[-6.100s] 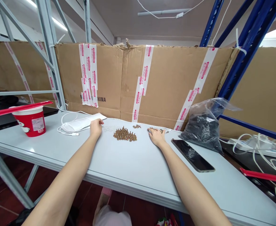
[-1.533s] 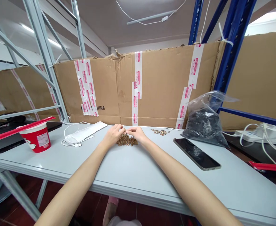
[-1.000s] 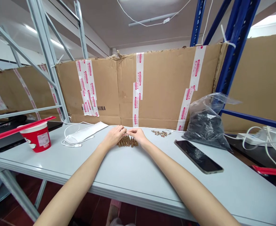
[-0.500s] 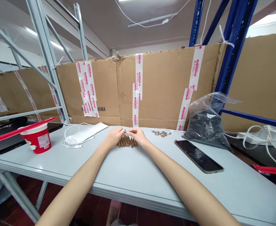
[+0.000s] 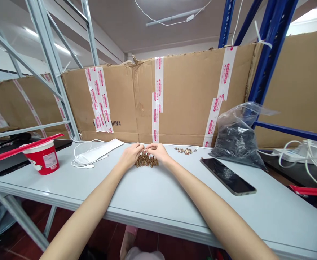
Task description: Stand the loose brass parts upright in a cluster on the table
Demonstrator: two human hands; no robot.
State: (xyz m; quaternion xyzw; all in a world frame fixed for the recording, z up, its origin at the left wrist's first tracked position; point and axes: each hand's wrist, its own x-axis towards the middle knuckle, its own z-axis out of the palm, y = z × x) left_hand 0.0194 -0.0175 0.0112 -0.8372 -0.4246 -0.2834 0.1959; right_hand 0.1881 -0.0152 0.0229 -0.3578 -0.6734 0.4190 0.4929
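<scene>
Several small brass-coloured screws (image 5: 146,160) stand close together in rows on the grey table (image 5: 158,195). My left hand (image 5: 131,154) is at the far left side of this group, its fingers pinched together. From the right, my right hand (image 5: 158,151) reaches over the back of the group, with thumb and fingertips closed near the left fingertips. Whatever is between the fingertips is too small to make out. A loose scatter of similar small metal pieces (image 5: 184,151) lies to the right of my right hand.
A black phone (image 5: 228,177) and a clear bag of dark pieces (image 5: 235,141) lie on the right. To the left are a white pouch with a cable (image 5: 100,151) and a red paper cup (image 5: 43,159). A cardboard wall (image 5: 188,101) borders the table's back.
The camera view has shifted slightly. Both hands stay together over the back of the screw group, with only small finger movement.
</scene>
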